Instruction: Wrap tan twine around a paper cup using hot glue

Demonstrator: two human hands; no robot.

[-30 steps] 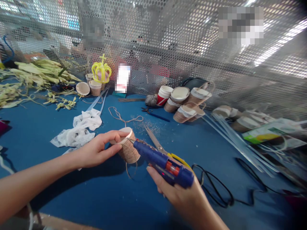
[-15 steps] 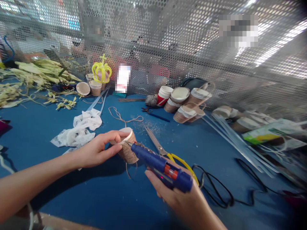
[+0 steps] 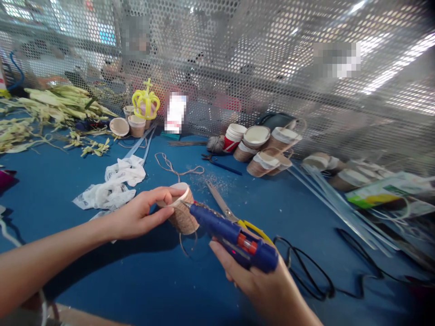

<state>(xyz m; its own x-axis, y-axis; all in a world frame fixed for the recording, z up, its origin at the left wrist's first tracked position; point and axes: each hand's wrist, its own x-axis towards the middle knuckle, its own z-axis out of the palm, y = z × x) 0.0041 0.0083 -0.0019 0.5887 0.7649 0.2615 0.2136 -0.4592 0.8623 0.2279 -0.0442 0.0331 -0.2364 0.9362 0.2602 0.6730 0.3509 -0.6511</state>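
My left hand (image 3: 149,212) pinches the rim of a twine-wrapped paper cup (image 3: 185,218), its fingers inside the opening and the thumb outside. The cup tilts over the blue table, with a loose twine end hanging below it. In my right hand (image 3: 251,276) is a blue glue gun (image 3: 231,233), its metal tip at the cup's upper side near the rim; whether the tip touches cannot be made out. Scissors (image 3: 224,203) with yellow handles lie partly behind the gun. A looped piece of twine (image 3: 178,171) rests beyond the cup.
White crumpled film (image 3: 115,188) lies left of the cup. Several wrapped cups (image 3: 263,164), pliers (image 3: 222,165) and a grey yarn ball (image 3: 215,144) are farther back. Clear glue sticks (image 3: 335,210) and a black cable (image 3: 306,271) lie right. Behind stands a perforated metal screen (image 3: 210,59).
The glue gun has shifted slightly right and down with my right hand, its tip drawing back a little along the cup. My left hand still holds the cup, and the view has shifted slightly.
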